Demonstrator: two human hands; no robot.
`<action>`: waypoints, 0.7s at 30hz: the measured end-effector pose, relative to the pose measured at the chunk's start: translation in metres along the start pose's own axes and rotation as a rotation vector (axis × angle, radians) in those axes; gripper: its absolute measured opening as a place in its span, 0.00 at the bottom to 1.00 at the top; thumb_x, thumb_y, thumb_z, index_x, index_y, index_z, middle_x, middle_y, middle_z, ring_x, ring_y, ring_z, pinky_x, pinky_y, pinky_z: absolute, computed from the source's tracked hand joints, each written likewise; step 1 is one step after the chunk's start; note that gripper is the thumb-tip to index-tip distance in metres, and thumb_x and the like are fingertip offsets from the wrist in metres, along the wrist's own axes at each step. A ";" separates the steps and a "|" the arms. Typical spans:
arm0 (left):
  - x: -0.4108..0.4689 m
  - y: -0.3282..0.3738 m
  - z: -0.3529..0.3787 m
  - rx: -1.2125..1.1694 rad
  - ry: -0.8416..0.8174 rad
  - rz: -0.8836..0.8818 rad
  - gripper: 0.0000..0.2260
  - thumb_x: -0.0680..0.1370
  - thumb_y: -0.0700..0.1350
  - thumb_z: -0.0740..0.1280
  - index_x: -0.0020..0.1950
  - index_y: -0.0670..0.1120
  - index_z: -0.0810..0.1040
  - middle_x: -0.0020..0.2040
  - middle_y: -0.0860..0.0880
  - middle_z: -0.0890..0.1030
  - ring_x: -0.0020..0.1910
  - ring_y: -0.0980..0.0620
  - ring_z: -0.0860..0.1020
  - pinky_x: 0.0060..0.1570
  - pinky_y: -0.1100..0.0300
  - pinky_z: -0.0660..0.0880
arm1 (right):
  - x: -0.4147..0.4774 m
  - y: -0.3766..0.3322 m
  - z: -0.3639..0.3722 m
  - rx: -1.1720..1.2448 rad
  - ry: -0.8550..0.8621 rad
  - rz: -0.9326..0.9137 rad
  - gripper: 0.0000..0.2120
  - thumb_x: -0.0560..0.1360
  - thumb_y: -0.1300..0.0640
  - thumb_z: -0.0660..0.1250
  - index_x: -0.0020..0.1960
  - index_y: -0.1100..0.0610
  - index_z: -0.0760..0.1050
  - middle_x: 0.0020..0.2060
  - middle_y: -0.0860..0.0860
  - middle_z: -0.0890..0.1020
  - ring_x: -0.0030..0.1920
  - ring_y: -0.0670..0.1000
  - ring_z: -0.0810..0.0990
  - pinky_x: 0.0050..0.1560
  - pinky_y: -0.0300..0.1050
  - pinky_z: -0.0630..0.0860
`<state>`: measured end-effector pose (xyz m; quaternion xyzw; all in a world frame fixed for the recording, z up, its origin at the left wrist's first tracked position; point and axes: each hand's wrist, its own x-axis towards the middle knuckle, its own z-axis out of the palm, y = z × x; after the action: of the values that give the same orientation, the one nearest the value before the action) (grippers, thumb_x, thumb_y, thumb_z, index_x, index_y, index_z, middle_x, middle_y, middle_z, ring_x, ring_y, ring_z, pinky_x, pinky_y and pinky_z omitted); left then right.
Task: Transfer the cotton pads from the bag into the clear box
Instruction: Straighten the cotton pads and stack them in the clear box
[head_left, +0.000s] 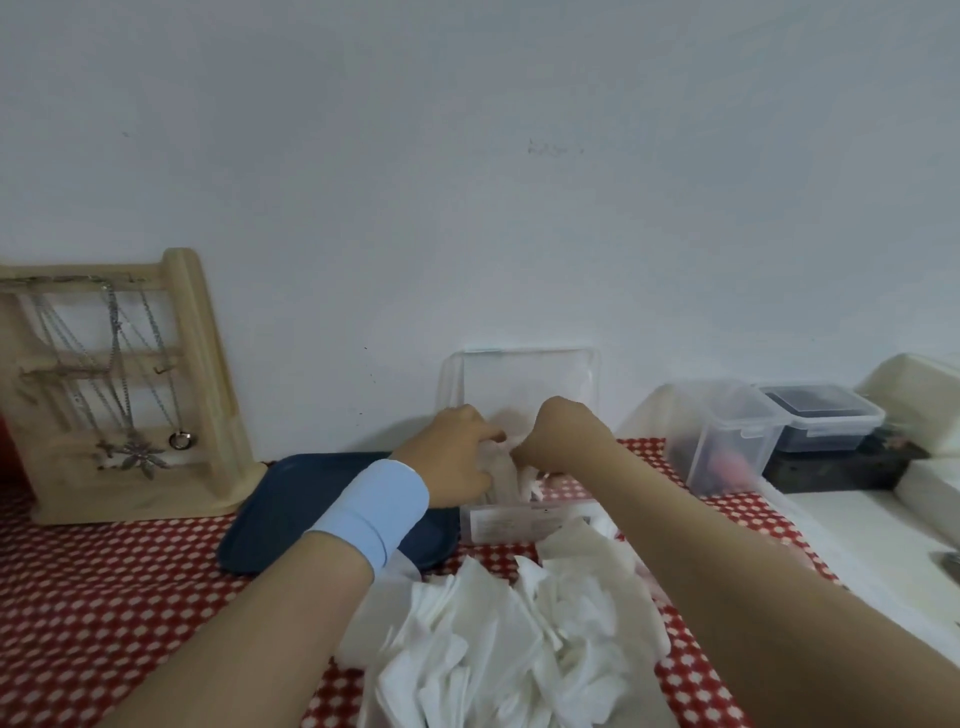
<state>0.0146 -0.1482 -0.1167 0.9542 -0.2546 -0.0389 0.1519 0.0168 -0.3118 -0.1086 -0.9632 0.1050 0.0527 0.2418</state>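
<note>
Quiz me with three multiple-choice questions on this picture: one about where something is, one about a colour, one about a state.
1. Where is the jewellery stand? A far left B far right C front centre
2. What colour is the wristband? A red B light blue C black
3. The clear box has its lid: A shut B open, standing upright C missing
Answers: A, at the left edge by the wall; B, pale blue on the left wrist; B, it stands up behind the box.
</note>
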 end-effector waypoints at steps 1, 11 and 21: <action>-0.001 -0.004 0.000 -0.009 0.007 -0.006 0.25 0.78 0.41 0.67 0.75 0.51 0.70 0.68 0.51 0.69 0.68 0.50 0.68 0.68 0.54 0.69 | 0.000 -0.001 -0.001 0.149 -0.092 0.036 0.10 0.76 0.54 0.70 0.42 0.60 0.77 0.35 0.54 0.85 0.29 0.52 0.82 0.28 0.38 0.75; -0.007 -0.005 0.004 -0.017 0.154 0.017 0.21 0.79 0.39 0.66 0.71 0.51 0.75 0.69 0.52 0.74 0.68 0.51 0.72 0.68 0.57 0.69 | 0.001 0.006 0.000 0.433 -0.247 0.181 0.13 0.79 0.62 0.58 0.55 0.66 0.78 0.46 0.60 0.85 0.40 0.60 0.84 0.55 0.55 0.81; -0.013 0.010 0.001 -0.037 0.040 0.000 0.19 0.84 0.43 0.57 0.74 0.50 0.73 0.72 0.50 0.72 0.71 0.49 0.70 0.69 0.56 0.67 | -0.009 0.011 0.004 0.315 -0.259 0.083 0.15 0.76 0.62 0.58 0.55 0.63 0.81 0.52 0.58 0.86 0.41 0.54 0.82 0.40 0.44 0.77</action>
<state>-0.0010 -0.1500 -0.1147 0.9519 -0.2509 -0.0244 0.1744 0.0051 -0.3172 -0.1158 -0.8935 0.1194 0.1686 0.3987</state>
